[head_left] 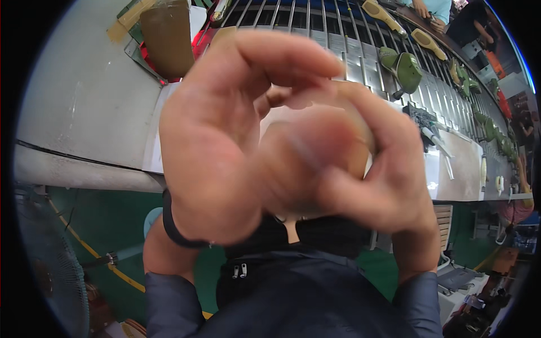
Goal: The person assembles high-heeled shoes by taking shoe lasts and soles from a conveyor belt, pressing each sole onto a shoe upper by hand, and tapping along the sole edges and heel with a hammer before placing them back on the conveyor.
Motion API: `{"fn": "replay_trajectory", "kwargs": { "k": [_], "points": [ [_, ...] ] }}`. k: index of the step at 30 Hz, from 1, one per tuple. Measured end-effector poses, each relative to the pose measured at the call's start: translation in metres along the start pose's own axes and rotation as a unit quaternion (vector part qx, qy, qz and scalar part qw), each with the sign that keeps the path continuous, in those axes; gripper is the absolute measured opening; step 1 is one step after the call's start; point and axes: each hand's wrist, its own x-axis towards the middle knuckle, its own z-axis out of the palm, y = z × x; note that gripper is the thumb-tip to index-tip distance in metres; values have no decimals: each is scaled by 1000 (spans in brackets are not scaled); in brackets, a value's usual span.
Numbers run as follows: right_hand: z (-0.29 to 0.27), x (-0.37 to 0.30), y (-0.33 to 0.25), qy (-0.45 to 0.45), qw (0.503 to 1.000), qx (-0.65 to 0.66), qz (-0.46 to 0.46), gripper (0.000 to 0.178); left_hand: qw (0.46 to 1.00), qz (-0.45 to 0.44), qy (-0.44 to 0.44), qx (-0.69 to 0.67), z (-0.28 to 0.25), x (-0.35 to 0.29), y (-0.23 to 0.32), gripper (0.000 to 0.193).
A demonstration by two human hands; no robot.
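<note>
Left hand (pixel 205 152) and right hand (pixel 389 169) raised, blurred, fingers curled inward; can't tell if they pinch anything. White sheet (pixel 432 172) behind them at the near edge of the table (pixel 84 112); looks left-right, middle hidden. Table runs on well left. Rollers (pixel 304 17) past far edge, green shoe (pixel 409 73) on them. Brown board (pixel 166 39) at far-left.
</note>
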Motion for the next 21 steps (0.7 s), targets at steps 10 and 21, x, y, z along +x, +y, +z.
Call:
{"fn": "replay_trajectory", "kwargs": {
  "k": [10,21],
  "points": [
    [5,-127,107,302,828,423,212,50,928,-208,276,-136,11,-105,-143,84],
    [23,-49,55,76,962,-247,-90,60,984,1,-87,157,1,-30,-118,106]
  ]
}}
